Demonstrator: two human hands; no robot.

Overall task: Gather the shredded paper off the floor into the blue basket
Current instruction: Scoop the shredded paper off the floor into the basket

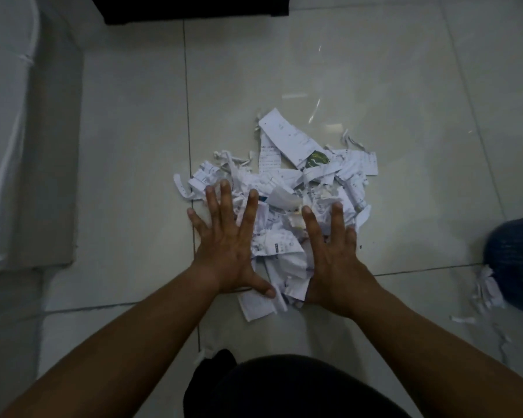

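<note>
Head view. Item: heap of white shredded paper [287, 188], torn printed strips and slips, lying on the glossy pale tiled floor [390, 86] directly in front of the person. One long printed slip [287, 135] lies on the far side of the heap.

Item: left hand [224, 245], palm down, fingers spread wide, resting on the near left edge of the heap, thumb touching a slip at the near end. Grasping nothing.

Item: right hand [332, 254], likewise flat and splayed on the near right edge. Grasping nothing. The heap lies between and beyond both hands; the spread probably serves to corral the most paper in one sweep before scooping.

Item: blue perforated basket [517, 263], at the right edge of the view, well apart from the heap, only partly seen. A few stray strips [486, 289] lie against its near side.

Item: dark clothing [284, 387] at the bottom.
</note>
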